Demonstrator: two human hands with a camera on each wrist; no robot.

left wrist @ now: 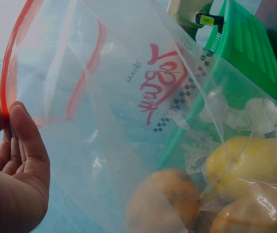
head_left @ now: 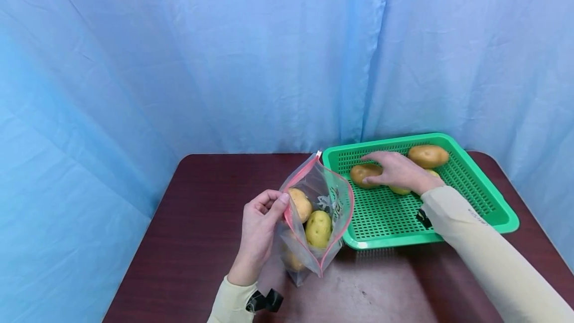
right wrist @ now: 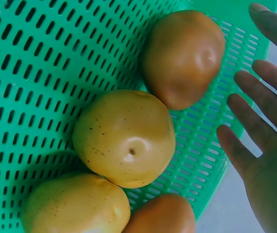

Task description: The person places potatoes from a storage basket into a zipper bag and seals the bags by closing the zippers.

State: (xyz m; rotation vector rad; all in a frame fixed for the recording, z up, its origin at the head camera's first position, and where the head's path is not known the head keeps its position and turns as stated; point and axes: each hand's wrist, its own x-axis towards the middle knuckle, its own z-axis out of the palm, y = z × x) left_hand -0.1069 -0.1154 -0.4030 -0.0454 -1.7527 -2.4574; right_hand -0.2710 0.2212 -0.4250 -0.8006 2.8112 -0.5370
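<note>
Hands in use: two. With your left hand (head_left: 260,228) you are pinching the red-edged rim of one clear zip bag (head_left: 343,198) between thumb and forefinger; the bag is standing on the table (head_left: 202,243), its mouth gaping. Potatoes visible through the film: three, counting one yellow potato (head_left: 318,229), one paler potato (head_left: 300,205) and one lower potato (head_left: 293,258) partly veiled by the plastic. Just beside the bag, one green basket (head_left: 403,242) is holding four more: two brown and two yellow. Your right hand (head_left: 399,171) is hanging over the basket, fingers spread and thumb apart, gripping nothing; the near brown potato (right wrist: 184,58) is lying closest to it, and contact you are not showing clearly enough to tell. The far brown potato (head_left: 428,156) is resting toward the back corner, and the yellow pair, one middle potato (right wrist: 124,138) and one end potato (right wrist: 75,206), is lying between the browns. You are wearing two pale sleeves (head_left: 489,253); behind the table, blue curtain (head_left: 251,64) is hanging.
</note>
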